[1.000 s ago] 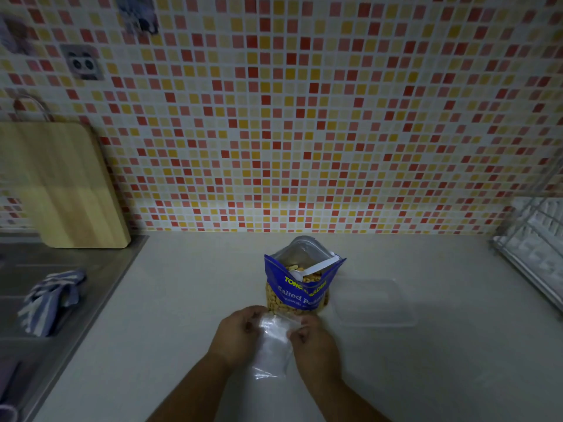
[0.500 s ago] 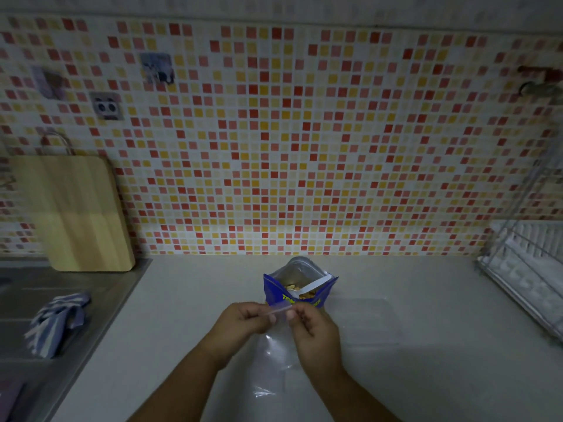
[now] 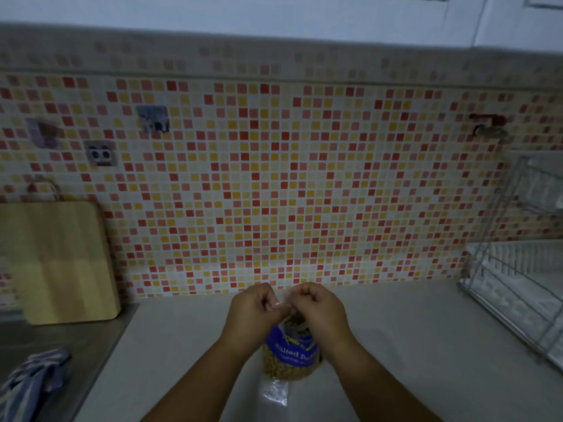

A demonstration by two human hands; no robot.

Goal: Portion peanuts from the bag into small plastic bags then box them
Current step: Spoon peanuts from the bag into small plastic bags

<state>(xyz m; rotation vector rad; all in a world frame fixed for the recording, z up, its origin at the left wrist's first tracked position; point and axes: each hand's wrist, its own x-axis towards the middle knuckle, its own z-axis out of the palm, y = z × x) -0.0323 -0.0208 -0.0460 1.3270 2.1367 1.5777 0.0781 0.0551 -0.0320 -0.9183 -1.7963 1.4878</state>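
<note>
Both hands are up just above the peanut bag, each pinching one side of the small plastic bag at its mouth. Your left hand has the left lip and your right hand the right, knuckles almost meeting. The little bag hangs limp in front of the peanut bag, its bottom edge below that bag's base.

The step, as I read it, is getting that mouth open. Rub the two layers apart with your thumbs, then draw the lips sideways, gently, so the thin film doesn't tear. Open it wide before you go for the peanuts.

The peanut bag stands upright on the desk. Its blue label reads "Salted P…"; the rest is cut off, and the yellow brand line above is too covered to read.
</note>
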